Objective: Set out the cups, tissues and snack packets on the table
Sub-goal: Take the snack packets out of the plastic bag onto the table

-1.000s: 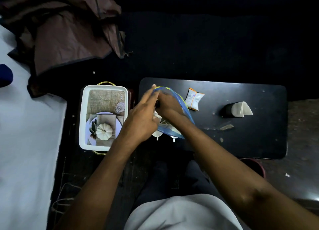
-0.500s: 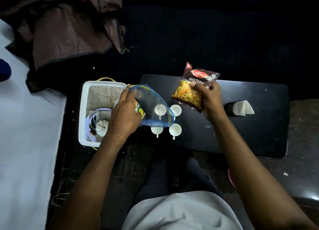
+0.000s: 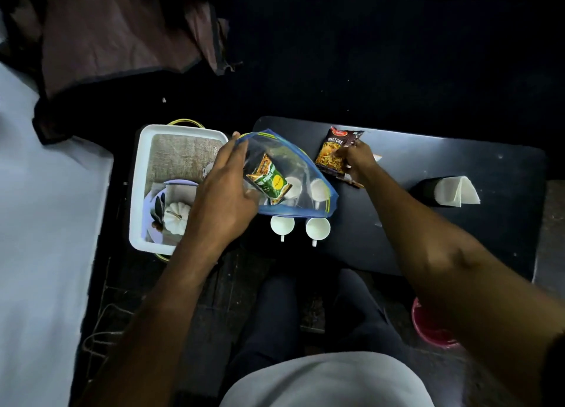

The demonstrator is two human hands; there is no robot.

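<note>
My left hand (image 3: 224, 192) grips a clear zip bag (image 3: 302, 174) with blue edges above the left end of the black table (image 3: 458, 223). A green snack packet (image 3: 270, 182) lies inside the bag. My right hand (image 3: 357, 163) holds a brown "Mixture" snack packet (image 3: 334, 151) low over the table's far left part. Two white cups (image 3: 282, 225) (image 3: 318, 228) stand at the table's near left edge; two more cups show blurred through the bag. A black holder with white tissues (image 3: 455, 191) stands toward the right.
A white tray (image 3: 139, 192) holding burlap, a plate and a small white pumpkin sits left of the table. Brown cloth (image 3: 122, 30) is heaped at the far left. A red bucket (image 3: 428, 327) stands on the floor by my right knee. A small packet peeks out behind my right hand.
My right hand pulled the brown packet out of the bag, lifted it, then lowered it toward the table's far side. My left hand kept hold of the bag.
</note>
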